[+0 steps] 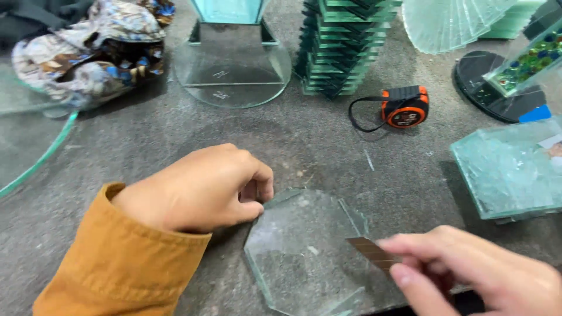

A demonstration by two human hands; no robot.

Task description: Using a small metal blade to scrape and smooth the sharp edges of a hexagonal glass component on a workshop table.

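Note:
A clear, many-sided glass pane [304, 246] lies flat on the grey table near the front edge. My left hand [199, 187], in an ochre sleeve, pinches the pane's upper-left edge with thumb and fingers. At the lower right, my right hand [474, 272] holds a thin, flat brownish strip [369, 253] between thumb and fingers, its tip resting over the pane's right side.
An orange and black tape measure [405, 107] lies behind the pane. Further back are a round glass disc [234, 73], a twisted stack of green glass squares [339, 47], fanned glass pieces [451, 23] and a patterned cloth [88, 52]. A block of crackled glass [509, 169] sits right; a curved glass edge [41, 158] left.

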